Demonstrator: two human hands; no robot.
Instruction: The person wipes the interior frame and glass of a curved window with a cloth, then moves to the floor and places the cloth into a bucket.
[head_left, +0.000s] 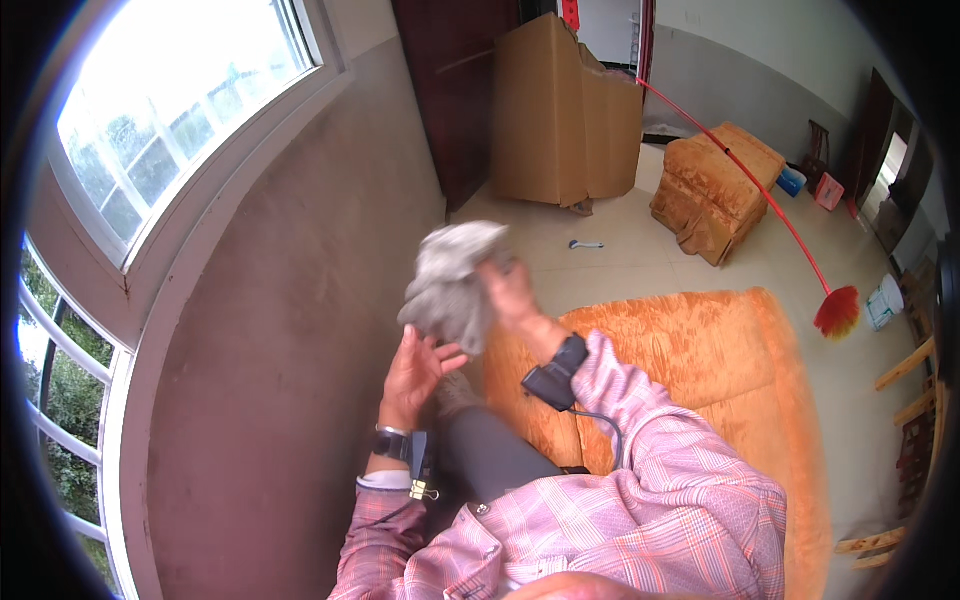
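Observation:
A crumpled grey cloth (454, 281), blurred, hangs in front of me beside the wall. My right hand (510, 292) grips it along its right side. Just below the cloth is my left hand (412, 375), palm up, thumb and fingers apart. Its fingertips come close to the cloth's lower edge; whether they touch it is hard to tell. Both wrists wear straps with dark devices. Under my right arm spreads a piece of orange velvet-like upholstered furniture (675, 345), partly covered by my sleeve and leg.
A brown wall (277, 360) with windows (180, 112) runs along my left. Ahead stand a large cardboard box (566, 127) and a smaller orange upholstered piece (716, 180). A blue-and-white handled tool (586, 244) lies on the floor. A red broom (784, 217) and white bucket (884, 301) are at right.

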